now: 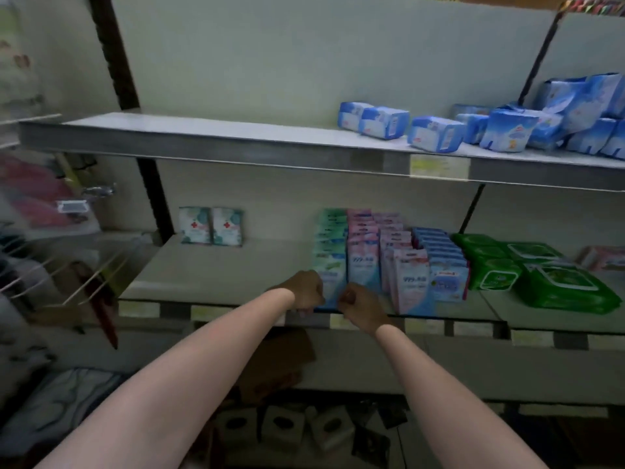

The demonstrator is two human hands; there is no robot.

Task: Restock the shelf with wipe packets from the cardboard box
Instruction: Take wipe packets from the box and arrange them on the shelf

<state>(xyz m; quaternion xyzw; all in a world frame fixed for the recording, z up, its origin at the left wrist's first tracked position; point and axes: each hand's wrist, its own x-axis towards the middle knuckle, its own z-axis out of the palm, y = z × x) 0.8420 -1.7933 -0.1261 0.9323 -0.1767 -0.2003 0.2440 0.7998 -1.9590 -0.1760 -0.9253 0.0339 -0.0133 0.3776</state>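
Pinching front wipe packet [329, 289], fingers [348, 296] either side

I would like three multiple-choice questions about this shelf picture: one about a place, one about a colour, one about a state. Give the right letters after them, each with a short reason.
1. Where do the two red-cross packets stand?
A. middle shelf, back left
B. top shelf
C. floor

2. What colour are the large lidded wipe packs at the right of the middle shelf?
A. pink
B. green
C. white

3. What are the left hand and right hand doing?
A. hanging idle
B. lifting a carton
C. holding the front packet of the leftmost row

Answers: 1 A, they stand against the back panel; 2 B, their wrappers are green; 3 C, both sets of fingers curl at that packet.
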